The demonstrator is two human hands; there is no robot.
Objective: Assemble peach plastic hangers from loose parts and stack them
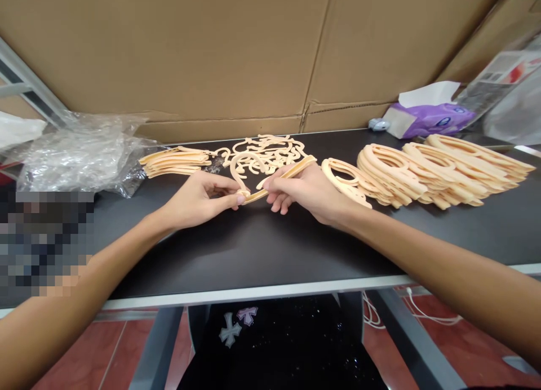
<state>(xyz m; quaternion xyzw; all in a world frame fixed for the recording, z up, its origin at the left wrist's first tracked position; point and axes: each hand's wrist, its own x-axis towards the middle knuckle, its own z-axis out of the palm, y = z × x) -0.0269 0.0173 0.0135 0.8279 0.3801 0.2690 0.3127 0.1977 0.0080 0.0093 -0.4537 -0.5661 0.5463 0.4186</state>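
Low over the front of the table, my left hand [203,199] is closed, its thumb and fingers pinching the lower end of a cream curved hook-shaped piece [234,167]. A long, narrow cream strip [302,164] meets that end and slants up to the right. My right hand [302,191] grips this strip between thumb and fingers, its lower fingers curled. A short curved end shows beside my right fingertips; I cannot tell which piece it belongs to. Whether hook and strip are joined is hidden by my left fingers. Behind them lies a loose pile of cream hooked pieces [279,147].
Cream strips [175,160] are stacked at left beside crumpled clear plastic bags [84,153]. Several piles of cream looped frames [389,173] lie at right. Behind these sits a purple tissue pack [439,119]. Cardboard [190,52] stands along the table's back edge.
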